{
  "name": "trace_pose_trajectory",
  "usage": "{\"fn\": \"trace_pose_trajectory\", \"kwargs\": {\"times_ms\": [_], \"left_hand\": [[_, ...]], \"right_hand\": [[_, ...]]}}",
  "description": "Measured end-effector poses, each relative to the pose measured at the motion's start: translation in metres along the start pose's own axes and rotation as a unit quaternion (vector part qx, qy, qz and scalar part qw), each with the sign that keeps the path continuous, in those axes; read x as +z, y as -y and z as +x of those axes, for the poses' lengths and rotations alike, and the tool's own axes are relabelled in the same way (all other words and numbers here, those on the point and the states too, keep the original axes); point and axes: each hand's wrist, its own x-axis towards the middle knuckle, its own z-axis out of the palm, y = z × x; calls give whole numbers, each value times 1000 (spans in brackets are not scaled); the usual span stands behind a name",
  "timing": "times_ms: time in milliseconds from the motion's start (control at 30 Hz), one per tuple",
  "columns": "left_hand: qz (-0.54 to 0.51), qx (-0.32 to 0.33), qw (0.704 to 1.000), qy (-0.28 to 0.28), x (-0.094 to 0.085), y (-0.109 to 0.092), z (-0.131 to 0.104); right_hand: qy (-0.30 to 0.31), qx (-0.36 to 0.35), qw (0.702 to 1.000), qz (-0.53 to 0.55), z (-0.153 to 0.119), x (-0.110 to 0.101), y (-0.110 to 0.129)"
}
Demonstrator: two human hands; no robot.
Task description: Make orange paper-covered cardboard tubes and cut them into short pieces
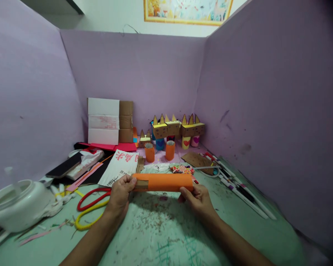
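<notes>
A cardboard tube wrapped in orange paper lies level across the middle, held between both hands above the table. Its left part shows bare brown cardboard where the wrap does not cover it. My left hand is closed round the left end, thumb on top. At the right end, my right hand pinches the tube with the thumb in front; some fingers are hidden behind it. Beyond the tube stand two short orange tubes, upright and apart. Scissors with red and yellow handles lie beside my left wrist.
Cardboard animal figures on coloured tubes stand at the back wall. A white pot sits at left, near a printed white sheet. Several markers lie at right, by a brown cardboard piece. Purple panels enclose three sides.
</notes>
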Motion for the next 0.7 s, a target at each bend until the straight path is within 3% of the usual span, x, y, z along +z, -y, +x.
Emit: {"fn": "trace_pose_trajectory", "kwargs": {"times_ms": [367, 700], "left_hand": [[1, -24, 1000, -7, 2, 0, 1], [14, -15, 999, -32, -3, -4, 6]], "right_hand": [[-38, 35, 999, 5, 3, 2, 5], [0, 104, 994, 44, 5, 5, 7]]}}
